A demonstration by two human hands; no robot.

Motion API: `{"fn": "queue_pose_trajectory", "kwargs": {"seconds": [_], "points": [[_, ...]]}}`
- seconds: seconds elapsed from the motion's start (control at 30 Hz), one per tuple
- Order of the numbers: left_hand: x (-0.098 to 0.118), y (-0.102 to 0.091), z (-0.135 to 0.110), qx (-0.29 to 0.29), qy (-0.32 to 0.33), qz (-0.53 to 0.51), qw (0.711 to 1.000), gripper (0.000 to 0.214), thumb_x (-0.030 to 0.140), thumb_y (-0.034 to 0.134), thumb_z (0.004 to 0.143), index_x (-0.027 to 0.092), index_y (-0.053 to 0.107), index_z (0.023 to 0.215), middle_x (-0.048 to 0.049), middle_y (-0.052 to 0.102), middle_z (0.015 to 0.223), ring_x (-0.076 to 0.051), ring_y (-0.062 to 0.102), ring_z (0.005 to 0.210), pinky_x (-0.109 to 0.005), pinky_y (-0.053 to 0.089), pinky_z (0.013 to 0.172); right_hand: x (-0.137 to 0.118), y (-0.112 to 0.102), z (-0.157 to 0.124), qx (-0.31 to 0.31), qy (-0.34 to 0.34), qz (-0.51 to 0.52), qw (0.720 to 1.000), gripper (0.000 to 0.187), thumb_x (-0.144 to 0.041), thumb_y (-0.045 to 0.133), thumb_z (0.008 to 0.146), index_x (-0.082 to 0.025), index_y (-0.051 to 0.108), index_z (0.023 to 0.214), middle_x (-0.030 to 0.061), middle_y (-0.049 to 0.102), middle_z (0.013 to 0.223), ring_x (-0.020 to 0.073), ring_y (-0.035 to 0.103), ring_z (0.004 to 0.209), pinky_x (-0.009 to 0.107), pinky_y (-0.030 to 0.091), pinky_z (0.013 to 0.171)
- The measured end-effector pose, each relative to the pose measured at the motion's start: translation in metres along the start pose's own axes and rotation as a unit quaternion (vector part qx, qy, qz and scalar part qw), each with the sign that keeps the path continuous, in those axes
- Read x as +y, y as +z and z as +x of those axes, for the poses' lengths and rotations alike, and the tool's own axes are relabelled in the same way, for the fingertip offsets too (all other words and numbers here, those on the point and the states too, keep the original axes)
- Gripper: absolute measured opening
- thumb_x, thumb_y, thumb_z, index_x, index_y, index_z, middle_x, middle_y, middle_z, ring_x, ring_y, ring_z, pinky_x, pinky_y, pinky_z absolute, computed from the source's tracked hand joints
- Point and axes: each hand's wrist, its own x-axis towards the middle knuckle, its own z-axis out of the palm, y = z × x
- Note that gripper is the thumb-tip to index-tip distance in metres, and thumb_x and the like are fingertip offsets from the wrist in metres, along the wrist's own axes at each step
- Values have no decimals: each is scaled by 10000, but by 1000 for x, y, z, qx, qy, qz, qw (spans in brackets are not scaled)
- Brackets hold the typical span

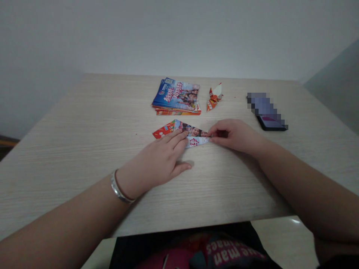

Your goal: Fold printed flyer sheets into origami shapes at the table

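Note:
A folded colourful printed sheet (193, 133) lies flat on the wooden table (84, 142). My left hand (157, 162) rests on its near left part, fingers stretched flat and pressing the paper down. My right hand (234, 135) pinches the sheet's right tip between thumb and curled fingers. A silver bangle (119, 188) sits on my left wrist.
A stack of printed leaflets (177, 96) lies farther back at the middle. A folded paper crane (214, 97) stands just right of it. A dark phone (269, 114) lies at the right. The table's near edge runs just in front of my forearms.

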Motion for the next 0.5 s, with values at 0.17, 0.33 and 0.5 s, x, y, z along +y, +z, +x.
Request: {"fn": "queue_pose_trajectory", "kwargs": {"seconds": [0.17,0.33,0.5], "points": [[0,1,-1,9,-2,-5,1000,718,602,359,1000,103,352,1516,-230,376,1562,-356,356,1462,-497,394,1155,6,1,1,13,-117,-78,990,193,-249,629,912,-184,785,1003,75,741,874,181,652,800,297,472,754],[0,4,-3,15,-5,20,1000,662,611,352,995,209,379,1520,-219,394,1539,-401,372,1439,-557,412,1115,7,6,3,29,-138,-111,984,236,-276,608,940,-191,790,1064,80,729,881,174,643,765,289,468,702],[-1,3,-3,15,-11,20,1000,675,627,365,982,164,450,1466,-243,424,1498,-428,376,1425,-588,410,1104,5,12,3,41,-146,-113,982,240,-277,603,948,-194,790,1074,73,727,867,166,643,754,280,461,679]]}}
